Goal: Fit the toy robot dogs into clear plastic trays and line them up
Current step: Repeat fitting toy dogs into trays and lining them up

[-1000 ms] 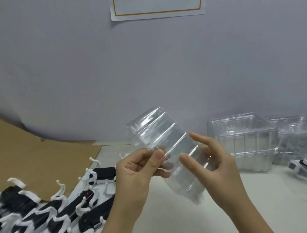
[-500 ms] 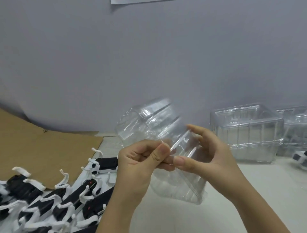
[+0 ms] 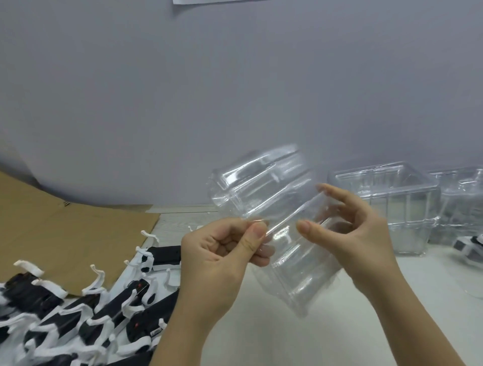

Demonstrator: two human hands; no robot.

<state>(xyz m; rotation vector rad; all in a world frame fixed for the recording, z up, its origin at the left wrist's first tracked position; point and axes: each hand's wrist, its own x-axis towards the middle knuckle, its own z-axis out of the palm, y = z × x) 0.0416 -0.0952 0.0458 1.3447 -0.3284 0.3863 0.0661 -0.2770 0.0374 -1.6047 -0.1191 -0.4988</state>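
Above the table, mid-frame: clear tray point(image 3: 264, 188), held in the air between both hands and tilted, its closed end up and to the left.
Tray: see-through moulded plastic, ribbed; a second clear layer point(image 3: 300, 274) runs down and to the right from the hands; I cannot tell whether the two are joined or nested.
Left hand point(image 3: 222, 250): thumb and forefinger pinched on a thin plastic edge near the middle of the tray, other fingers curled in.
Right hand point(image 3: 355, 227): spread and curved around the right side of the tray, thumb and fingertips touching the plastic, not clenched.
Dogs point(image 3: 86, 313): black and white, lying in a crowded row at lower left, white legs sticking up, small red dots on some.
Lone dog point(image 3: 470, 248): partly cut off at the right edge, on the table.
Spare trays point(image 3: 386, 198): stacked upright on the table behind the right hand, more at the right edge.
Cardboard point(image 3: 65, 227): flat brown sheet at left, under the far dogs.
Table point(image 3: 261, 339): white.
Writing: none readable; only the bottom edge of a paper point(image 3: 209, 1) on the grey wall shows.
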